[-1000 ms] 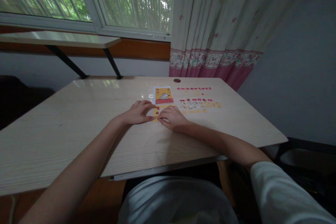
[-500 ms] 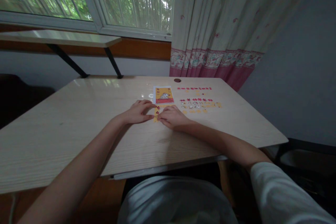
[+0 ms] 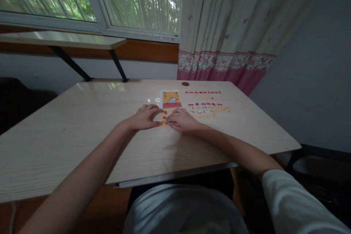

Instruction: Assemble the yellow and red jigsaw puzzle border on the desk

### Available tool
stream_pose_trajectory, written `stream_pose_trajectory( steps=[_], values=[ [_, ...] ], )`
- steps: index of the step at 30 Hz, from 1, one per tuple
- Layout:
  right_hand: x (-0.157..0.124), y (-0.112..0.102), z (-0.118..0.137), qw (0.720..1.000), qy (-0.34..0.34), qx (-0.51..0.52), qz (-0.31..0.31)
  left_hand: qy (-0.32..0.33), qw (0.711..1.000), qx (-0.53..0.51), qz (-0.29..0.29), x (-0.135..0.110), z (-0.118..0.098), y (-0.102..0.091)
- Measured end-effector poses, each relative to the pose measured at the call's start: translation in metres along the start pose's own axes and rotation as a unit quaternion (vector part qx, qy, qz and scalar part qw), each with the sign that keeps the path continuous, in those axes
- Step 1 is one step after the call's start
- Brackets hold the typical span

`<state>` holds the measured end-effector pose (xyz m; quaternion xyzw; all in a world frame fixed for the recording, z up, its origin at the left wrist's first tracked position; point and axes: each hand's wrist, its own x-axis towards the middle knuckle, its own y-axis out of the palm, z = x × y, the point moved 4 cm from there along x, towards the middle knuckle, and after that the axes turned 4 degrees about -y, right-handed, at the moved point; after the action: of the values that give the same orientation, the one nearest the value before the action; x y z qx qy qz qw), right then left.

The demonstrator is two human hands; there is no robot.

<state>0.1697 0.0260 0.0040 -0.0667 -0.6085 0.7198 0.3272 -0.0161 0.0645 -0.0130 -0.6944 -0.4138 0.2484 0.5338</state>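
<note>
Both hands meet at the middle of a pale wooden table (image 3: 82, 131). My left hand (image 3: 143, 117) and my right hand (image 3: 181, 120) pinch small yellow and red puzzle pieces (image 3: 163, 119) lying on the tabletop between their fingertips. The fingers of each hand are curled and pressed onto the pieces. Just beyond the hands lies a yellow and red picture card (image 3: 171, 99) with a white animal on it.
Rows of loose red, yellow and white puzzle pieces (image 3: 207, 109) lie to the right of the card, with another red row (image 3: 202, 92) farther back. A cable hole (image 3: 185, 84) is near the far edge. A window and a floral curtain (image 3: 227, 25) stand behind.
My right hand has shifted slightly up and to the right. The left hand and the pieces stay where they were.
</note>
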Motion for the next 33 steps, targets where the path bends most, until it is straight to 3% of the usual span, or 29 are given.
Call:
stream_pose_trajectory(
  steps=[5,11,15,27,30,33],
  values=[
    [-0.011,-0.026,-0.030,0.998,0.041,-0.037,-0.029,-0.008,1.000,0.004,0.004,0.000,-0.001,0.000],
    [-0.025,-0.033,-0.062,0.993,0.074,-0.087,0.036,-0.025,0.999,0.029,0.020,-0.001,-0.001,0.001],
    [-0.026,-0.029,-0.066,0.991,0.079,-0.091,0.061,-0.031,0.999,0.036,0.021,-0.001,-0.003,0.000],
    [-0.024,-0.027,-0.069,0.993,0.090,-0.067,0.042,-0.011,1.000,0.027,-0.002,-0.001,0.001,0.001],
    [-0.028,-0.041,-0.087,0.990,0.116,-0.079,0.012,-0.008,1.000,0.023,-0.004,-0.001,0.000,0.000],
    [-0.044,-0.063,-0.122,0.975,0.184,-0.124,-0.027,0.003,1.000,0.019,-0.005,-0.001,-0.002,-0.002]
  ],
)
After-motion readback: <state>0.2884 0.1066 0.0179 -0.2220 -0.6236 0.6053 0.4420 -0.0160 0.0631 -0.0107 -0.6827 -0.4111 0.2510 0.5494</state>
